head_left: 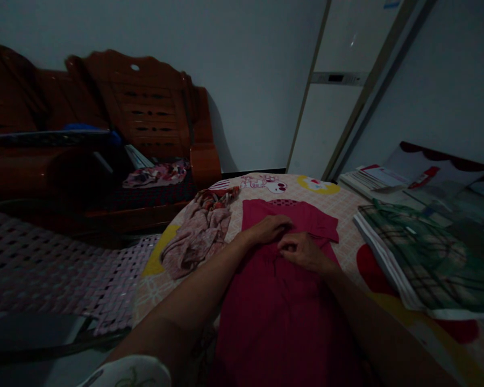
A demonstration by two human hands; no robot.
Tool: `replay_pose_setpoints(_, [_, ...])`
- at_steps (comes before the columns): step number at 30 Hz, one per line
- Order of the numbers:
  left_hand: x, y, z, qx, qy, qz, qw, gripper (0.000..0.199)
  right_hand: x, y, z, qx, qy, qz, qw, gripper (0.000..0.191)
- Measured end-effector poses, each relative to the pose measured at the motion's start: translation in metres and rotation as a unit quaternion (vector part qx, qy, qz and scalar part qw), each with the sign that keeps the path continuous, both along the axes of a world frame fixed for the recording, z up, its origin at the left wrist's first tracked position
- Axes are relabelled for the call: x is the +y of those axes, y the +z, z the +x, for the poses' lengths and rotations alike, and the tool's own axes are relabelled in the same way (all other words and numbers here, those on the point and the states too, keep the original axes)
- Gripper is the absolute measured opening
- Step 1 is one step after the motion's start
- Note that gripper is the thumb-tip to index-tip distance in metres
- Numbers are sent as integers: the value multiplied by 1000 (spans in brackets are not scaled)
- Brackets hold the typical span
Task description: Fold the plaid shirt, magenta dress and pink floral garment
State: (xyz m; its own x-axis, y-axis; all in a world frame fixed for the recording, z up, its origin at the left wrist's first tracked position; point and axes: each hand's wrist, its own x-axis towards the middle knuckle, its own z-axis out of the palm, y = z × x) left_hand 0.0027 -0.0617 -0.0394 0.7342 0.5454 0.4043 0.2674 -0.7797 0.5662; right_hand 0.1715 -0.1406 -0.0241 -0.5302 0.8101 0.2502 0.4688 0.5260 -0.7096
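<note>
A dark pink short-sleeved dress (282, 306) lies spread on the cloth-covered table, its neckline pointing away from me. My left hand (269, 228) rests on its upper part, palm down, with the fingers stretched toward the right. Just below and to the right, my right hand (302, 251) is curled over the waist, thumb and fingers drawn together; whatever is between them is hidden. Thin dark cords or creases show at the waist beside it. To the left of the dress is a crumpled pale pink garment (204, 231), touched by neither hand.
Folded green plaid cloth (423, 252) lies at the right, with papers (375, 177) behind it. A woven chair (116, 279) stands left of the patterned table (318, 193). Farther back are a wooden sofa (145, 107) and a tall white floor unit (326, 118) against the wall.
</note>
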Motion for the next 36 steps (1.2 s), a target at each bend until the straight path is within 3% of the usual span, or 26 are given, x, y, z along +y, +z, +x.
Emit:
replay_pose_setpoints(8, [-4,10,0,6,4,-19,1000,37,0,-4,1,-6,5,-38,999,13])
replay_pose_setpoints(11, [8,15,-16,-43,149,-1,988,37,-2,2,1,-10,16,-51,999,10])
replay_pose_setpoints(14, [23,15,-45,-76,383,6,921,35,-3,7,2,-26,23,-58,998,13])
replay_pose_setpoints(17, [33,10,-71,-7,512,-33,858,29,-2,7,2,-32,3,-52,998,17])
replay_pose_setpoints(19, [36,5,-78,32,528,-60,846,29,-1,5,1,-30,-12,-42,999,16])
replay_pose_setpoints(24, [37,-1,-69,54,512,-70,854,36,1,2,0,-58,-35,-20,997,27])
replay_pose_setpoints(27, [36,1,-66,46,494,-73,865,40,1,1,0,-96,-39,1,995,31])
replay_pose_setpoints(30, [36,2,-69,24,483,-65,873,31,1,1,0,-127,-51,14,990,29])
replay_pose_setpoints(36, [37,0,-72,3,477,-43,878,30,-1,6,0,-105,-38,9,994,42])
